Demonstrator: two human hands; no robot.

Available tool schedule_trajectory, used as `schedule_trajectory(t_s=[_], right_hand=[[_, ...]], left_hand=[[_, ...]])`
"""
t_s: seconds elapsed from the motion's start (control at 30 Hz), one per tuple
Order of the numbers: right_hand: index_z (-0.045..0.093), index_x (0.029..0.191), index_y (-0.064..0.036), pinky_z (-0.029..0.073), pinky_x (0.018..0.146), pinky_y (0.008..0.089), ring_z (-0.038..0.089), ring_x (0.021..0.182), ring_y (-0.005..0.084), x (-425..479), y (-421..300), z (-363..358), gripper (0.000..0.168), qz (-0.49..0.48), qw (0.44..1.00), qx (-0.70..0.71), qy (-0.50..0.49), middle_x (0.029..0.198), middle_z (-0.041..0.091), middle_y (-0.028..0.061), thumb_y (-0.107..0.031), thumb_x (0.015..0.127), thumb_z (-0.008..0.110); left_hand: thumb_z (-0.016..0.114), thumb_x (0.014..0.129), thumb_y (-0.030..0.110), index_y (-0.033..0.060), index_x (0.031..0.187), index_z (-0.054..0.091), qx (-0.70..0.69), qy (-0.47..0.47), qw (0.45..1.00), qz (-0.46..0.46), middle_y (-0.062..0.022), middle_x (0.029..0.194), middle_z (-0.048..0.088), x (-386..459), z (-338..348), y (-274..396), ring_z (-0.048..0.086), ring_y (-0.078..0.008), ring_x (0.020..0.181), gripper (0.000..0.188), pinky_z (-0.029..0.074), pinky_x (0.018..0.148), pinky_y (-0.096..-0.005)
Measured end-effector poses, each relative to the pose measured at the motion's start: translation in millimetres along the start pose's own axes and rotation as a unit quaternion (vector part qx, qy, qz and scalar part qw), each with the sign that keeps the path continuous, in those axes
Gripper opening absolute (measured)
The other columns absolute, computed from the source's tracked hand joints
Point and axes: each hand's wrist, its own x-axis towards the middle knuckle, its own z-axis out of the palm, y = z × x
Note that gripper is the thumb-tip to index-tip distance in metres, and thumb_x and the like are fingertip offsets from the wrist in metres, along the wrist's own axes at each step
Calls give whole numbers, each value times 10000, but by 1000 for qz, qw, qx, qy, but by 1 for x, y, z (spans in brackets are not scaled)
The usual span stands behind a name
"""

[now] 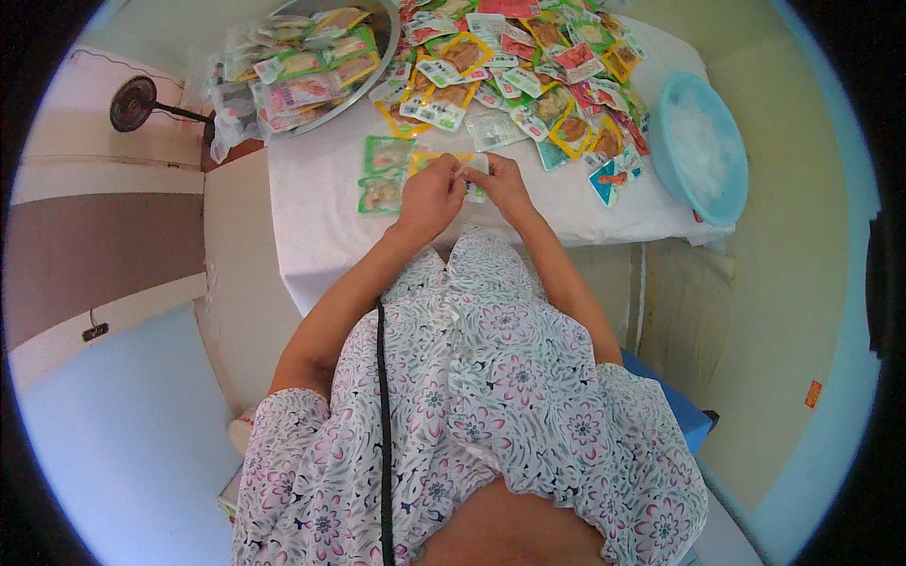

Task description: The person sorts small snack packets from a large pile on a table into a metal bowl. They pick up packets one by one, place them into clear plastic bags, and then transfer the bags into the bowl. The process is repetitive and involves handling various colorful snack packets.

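Observation:
Before me on the white-covered table, my left hand [433,197] and my right hand [504,185] meet with their fingertips pinched together. They grip a yellow-edged food packet [461,157] whose middle they mostly cover. A pale end of it shows beside my right fingers; exactly where each finger grips is hidden. Just left of my left hand lie two green-edged clear food packets, the upper one [388,153] behind the lower one [380,194]. An empty-looking clear packet [493,129] lies beyond my hands, by a large heap of sealed food packets [524,64].
A metal basin [386,49] piled with bagged packets stands at the back left. At the table's right edge is a light-blue plastic basin [662,141] holding clear plastic bags [697,148]. A blue packet [607,182] lies apart from the heap. A white cloth [325,212] covers the table.

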Motion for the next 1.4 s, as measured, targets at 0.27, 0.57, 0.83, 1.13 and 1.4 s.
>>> schedule_trajectory(t_s=[0.27,0.57,0.83,1.13,1.4], right_hand=[[664,1033,-12,523,701,269,626,832,95,42,11,31,180,-30,989,17,-141,952,685,50,-100,888,602],[621,1062,21,527,663,328,599,757,157,76,63,51,243,-57,995,38,-70,927,651,73,-117,863,636],[573,1125,35,503,832,379,634,928,260,66,16,52,446,-110,981,-163,-4,988,663,152,-124,747,748],[562,949,-1,548,697,375,687,785,310,62,23,46,204,-103,966,-200,124,866,677,159,-25,779,672],[572,975,-34,551,581,324,694,687,221,58,25,38,148,-147,980,-68,111,847,670,124,18,843,614]], left_hand=[[639,861,97,28,1022,595,-68,-1,998,-20,-124,761,643,-7,-7,-1,628,-233,641,181,497,593,-355],[661,908,203,49,1044,615,-140,-42,988,-55,-110,813,655,-16,-29,-19,629,-205,698,210,492,630,-322],[627,862,132,96,1018,668,22,-7,999,-45,-103,895,658,-30,-39,-73,647,-262,791,165,510,710,-374],[613,831,58,102,1131,629,44,-41,998,-35,-98,955,645,-31,-40,-84,644,-249,764,304,510,696,-359],[582,786,34,93,1152,623,29,-55,996,-60,-100,1042,601,-25,-46,-70,638,-243,754,373,510,697,-369]])
